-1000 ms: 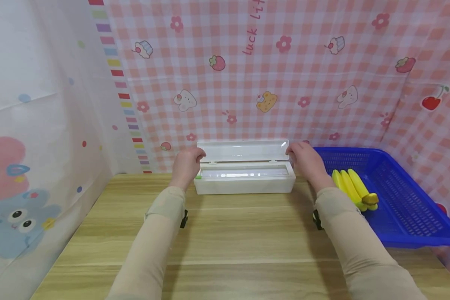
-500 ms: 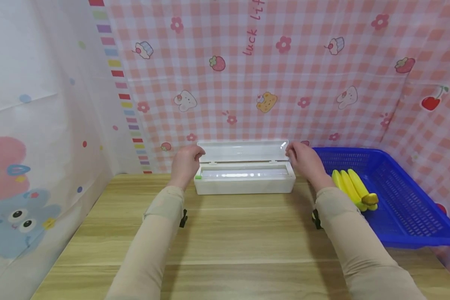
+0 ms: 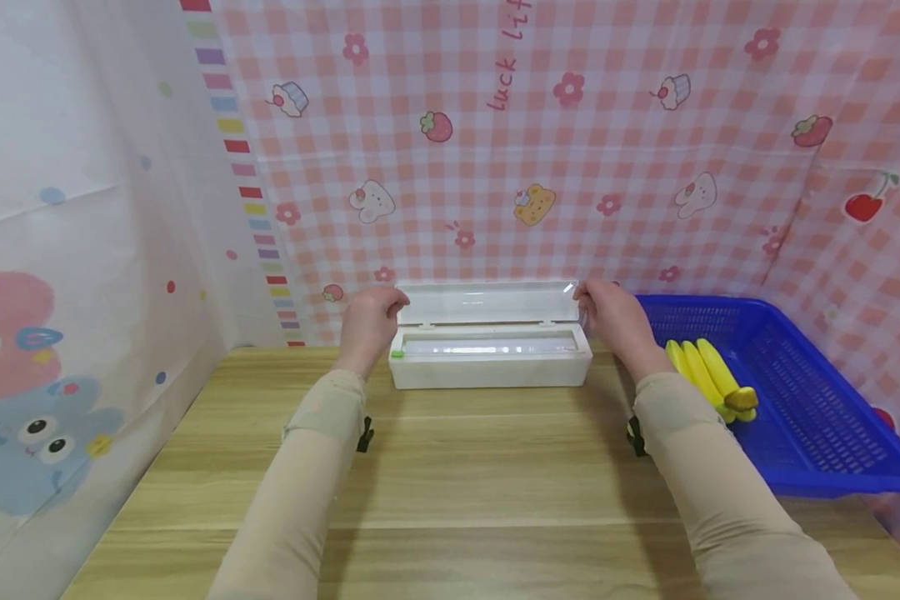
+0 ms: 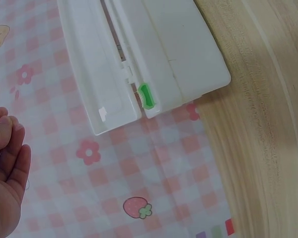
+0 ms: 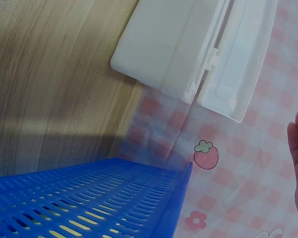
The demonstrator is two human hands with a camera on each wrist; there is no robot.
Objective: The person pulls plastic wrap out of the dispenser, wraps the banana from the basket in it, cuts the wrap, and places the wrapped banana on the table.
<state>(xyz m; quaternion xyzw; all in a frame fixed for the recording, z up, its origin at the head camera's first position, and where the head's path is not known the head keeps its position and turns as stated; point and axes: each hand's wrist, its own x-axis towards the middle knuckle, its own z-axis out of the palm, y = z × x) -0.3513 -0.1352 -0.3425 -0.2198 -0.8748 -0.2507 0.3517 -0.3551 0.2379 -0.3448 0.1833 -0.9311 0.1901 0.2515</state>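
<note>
A long white cling film dispenser point(image 3: 491, 372) stands at the back of the table with its lid point(image 3: 487, 304) raised against the cloth. Inside lies a clear roll point(image 3: 487, 347). A green slider point(image 4: 146, 96) sits at its left end. My left hand point(image 3: 371, 325) is level with the lid's left corner, thumb and fingertip pinched together. My right hand point(image 3: 617, 321) pinches likewise at the right corner. Clear cling film seems to be held between them, though it is barely visible. In the wrist views both hands are apart from the lid, and the right fingertips are mostly cut off.
A blue plastic basket point(image 3: 832, 350) stands at the right, close to my right forearm. A bunch of yellow bananas point(image 3: 708, 375) lies in it. Pink checked cloth point(image 3: 480, 167) hangs right behind the dispenser. Wooden tabletop point(image 3: 487, 475) extends in front of it.
My left hand has shifted slightly up and to the left. My right hand has barely moved. The dispenser, its lid and the basket stay in place.
</note>
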